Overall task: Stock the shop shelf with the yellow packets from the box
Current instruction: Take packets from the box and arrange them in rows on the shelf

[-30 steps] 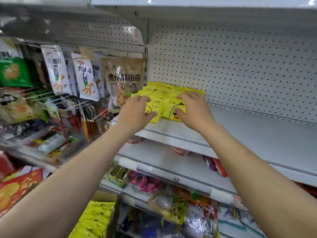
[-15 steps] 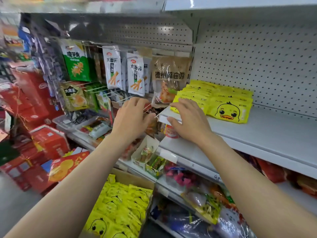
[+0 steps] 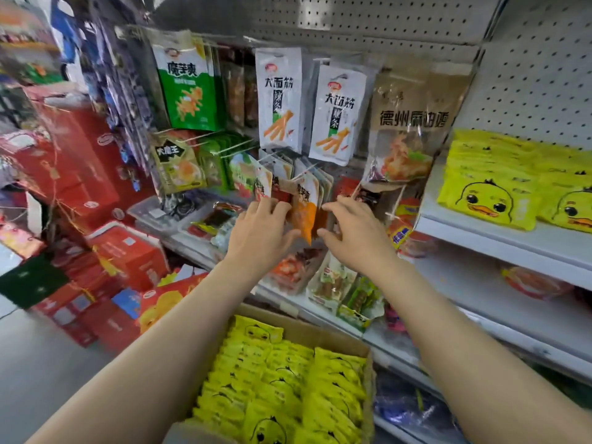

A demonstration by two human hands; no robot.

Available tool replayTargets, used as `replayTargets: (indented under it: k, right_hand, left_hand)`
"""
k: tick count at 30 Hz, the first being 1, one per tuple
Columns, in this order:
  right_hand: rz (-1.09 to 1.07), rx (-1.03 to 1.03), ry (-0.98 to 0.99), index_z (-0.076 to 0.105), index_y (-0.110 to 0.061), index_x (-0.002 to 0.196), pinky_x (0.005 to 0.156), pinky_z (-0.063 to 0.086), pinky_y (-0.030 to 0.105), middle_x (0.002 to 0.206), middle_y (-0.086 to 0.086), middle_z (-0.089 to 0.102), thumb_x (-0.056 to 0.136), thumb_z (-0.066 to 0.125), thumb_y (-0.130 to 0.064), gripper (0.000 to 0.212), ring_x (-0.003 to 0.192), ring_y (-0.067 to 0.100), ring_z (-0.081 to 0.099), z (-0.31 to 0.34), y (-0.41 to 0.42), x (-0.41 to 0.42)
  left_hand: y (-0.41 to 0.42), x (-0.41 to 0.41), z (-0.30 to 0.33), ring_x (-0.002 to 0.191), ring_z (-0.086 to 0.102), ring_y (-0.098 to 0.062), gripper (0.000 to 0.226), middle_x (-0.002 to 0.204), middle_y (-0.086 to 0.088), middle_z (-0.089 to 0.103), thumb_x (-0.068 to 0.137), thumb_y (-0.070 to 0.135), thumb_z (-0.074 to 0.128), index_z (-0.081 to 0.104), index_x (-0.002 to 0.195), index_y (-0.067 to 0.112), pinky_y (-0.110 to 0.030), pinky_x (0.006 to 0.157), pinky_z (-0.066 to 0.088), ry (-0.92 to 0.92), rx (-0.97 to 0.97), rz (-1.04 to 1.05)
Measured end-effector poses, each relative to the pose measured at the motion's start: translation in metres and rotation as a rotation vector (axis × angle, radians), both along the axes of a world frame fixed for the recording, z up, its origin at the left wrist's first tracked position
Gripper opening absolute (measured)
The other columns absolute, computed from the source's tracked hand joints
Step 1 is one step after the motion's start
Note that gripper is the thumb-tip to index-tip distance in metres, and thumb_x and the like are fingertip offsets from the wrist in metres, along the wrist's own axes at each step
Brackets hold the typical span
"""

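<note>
Box partly cut off, seemingly full.

green hanging packet: 魔芋爽 | two white hanging packets: 大面筋 | brown hanging bag: 德州麻油鸡

Bright even shop light, soft shadows; left side motion-blurred; wide-angle bending at edges; glare on hanging packets.

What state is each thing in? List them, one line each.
Box: open, nearly full of yellow packets.
Yellow packets in the box: stacked in rows, untouched.
Yellow packets on the shelf: stacked flat near the shelf's front edge.
Shelf: partly stocked.
Left hand: empty, fingers relaxed.
Right hand: empty, fingers relaxed.
Hanging snack bags: hung on pegs.
</note>
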State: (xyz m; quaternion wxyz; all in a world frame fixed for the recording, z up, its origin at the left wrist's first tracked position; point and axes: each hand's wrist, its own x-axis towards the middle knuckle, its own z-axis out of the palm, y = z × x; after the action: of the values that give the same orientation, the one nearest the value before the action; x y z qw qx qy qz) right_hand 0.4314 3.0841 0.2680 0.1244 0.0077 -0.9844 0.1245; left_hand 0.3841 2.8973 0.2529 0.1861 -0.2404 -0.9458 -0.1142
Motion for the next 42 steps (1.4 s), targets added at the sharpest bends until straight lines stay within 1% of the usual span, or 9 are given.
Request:
replayTargets:
  k: [6, 11, 18, 22, 31, 33, 36, 39, 42]
  right_hand:
    - [-0.028, 0.002, -0.177, 0.043, -0.026, 0.144, 0.112, 0.032, 0.04, 0.154, 0.002, 0.034, 0.097, 0.054, -0.044, 0.051, 0.143, 0.026, 0.027, -0.063, -0.033, -0.045]
    - [-0.001, -0.029, -0.321, 0.047, -0.024, 0.141, 0.108, 0.039, 0.044, 0.149, 0.004, 0.043, 0.095, 0.058, -0.038, 0.049, 0.137, 0.03, 0.036, -0.137, -0.043, -0.071]
    - [0.036, -0.134, -0.644, 0.054, -0.019, 0.135, 0.103, 0.042, 0.038, 0.138, 0.007, 0.054, 0.092, 0.062, -0.039, 0.048, 0.128, 0.03, 0.048, -0.269, -0.055, -0.082]
    - [-0.015, -0.244, -0.806, 0.058, -0.016, 0.132, 0.102, 0.042, 0.036, 0.138, 0.009, 0.057, 0.092, 0.064, -0.039, 0.047, 0.128, 0.029, 0.052, -0.344, -0.058, -0.066]
    - [-0.184, -0.585, -1.077, 0.061, -0.016, 0.128, 0.094, 0.046, 0.028, 0.132, 0.007, 0.063, 0.089, 0.071, -0.035, 0.044, 0.12, 0.021, 0.06, -0.444, -0.052, -0.015]
    - [-0.21, -0.657, -1.122, 0.061, -0.017, 0.127, 0.094, 0.047, 0.029, 0.131, 0.005, 0.063, 0.088, 0.073, -0.035, 0.045, 0.118, 0.019, 0.061, -0.455, -0.055, -0.007]
    - [-0.214, -0.695, -1.182, 0.061, -0.016, 0.128, 0.087, 0.044, 0.024, 0.129, 0.004, 0.062, 0.088, 0.073, -0.034, 0.046, 0.116, 0.019, 0.061, -0.466, -0.06, 0.002]
    - [-0.206, -0.71, -1.234, 0.063, -0.015, 0.124, 0.088, 0.048, 0.027, 0.122, 0.006, 0.064, 0.084, 0.077, -0.031, 0.046, 0.109, 0.019, 0.062, -0.474, -0.067, 0.01]
    - [-0.129, -0.649, -1.283, 0.064, -0.014, 0.122, 0.095, 0.049, 0.031, 0.122, 0.009, 0.065, 0.081, 0.08, -0.032, 0.047, 0.111, 0.021, 0.063, -0.483, -0.076, 0.013]
  left_hand:
    - [-0.029, -0.044, -0.061, 0.112, 0.051, -0.035, 0.044, 0.121, -0.009, 0.054, 0.088, 0.045, 0.059, 0.054, 0.12, 0.015, -0.045, 0.086, 0.046, -0.129, -0.045, -0.027]
    - [-0.04, -0.066, -0.133, 0.116, 0.049, -0.035, 0.045, 0.121, -0.012, 0.053, 0.088, 0.043, 0.061, 0.054, 0.122, 0.014, -0.047, 0.093, 0.044, -0.301, -0.064, -0.004]
    - [-0.065, -0.077, -0.26, 0.112, 0.051, -0.039, 0.049, 0.12, -0.014, 0.054, 0.086, 0.045, 0.064, 0.055, 0.123, 0.013, -0.049, 0.091, 0.046, -0.612, -0.096, 0.051]
    - [-0.076, -0.081, -0.326, 0.117, 0.047, -0.042, 0.056, 0.126, -0.019, 0.051, 0.088, 0.045, 0.064, 0.05, 0.132, 0.013, -0.051, 0.094, 0.043, -0.751, -0.134, 0.052]
    - [-0.071, -0.094, -0.414, 0.125, 0.041, -0.036, 0.067, 0.138, -0.012, 0.045, 0.082, 0.043, 0.071, 0.045, 0.141, 0.021, -0.049, 0.098, 0.039, -0.739, -0.209, -0.02]
    - [-0.069, -0.097, -0.42, 0.122, 0.042, -0.036, 0.061, 0.13, -0.012, 0.049, 0.083, 0.039, 0.071, 0.048, 0.137, 0.023, -0.048, 0.096, 0.038, -0.706, -0.293, 0.04]
    - [-0.072, -0.095, -0.425, 0.118, 0.043, -0.036, 0.035, 0.12, -0.013, 0.055, 0.086, 0.034, 0.069, 0.064, 0.119, 0.023, -0.047, 0.096, 0.036, -0.69, -0.379, 0.051]
    - [-0.079, -0.086, -0.428, 0.113, 0.048, -0.037, 0.025, 0.115, -0.014, 0.056, 0.09, 0.031, 0.064, 0.066, 0.109, 0.015, -0.045, 0.09, 0.041, -0.756, -0.177, 0.015]
    - [-0.084, -0.073, -0.423, 0.099, 0.058, -0.04, 0.025, 0.111, -0.018, 0.061, 0.096, 0.027, 0.056, 0.059, 0.114, 0.009, -0.044, 0.077, 0.046, -0.918, 0.009, -0.022]
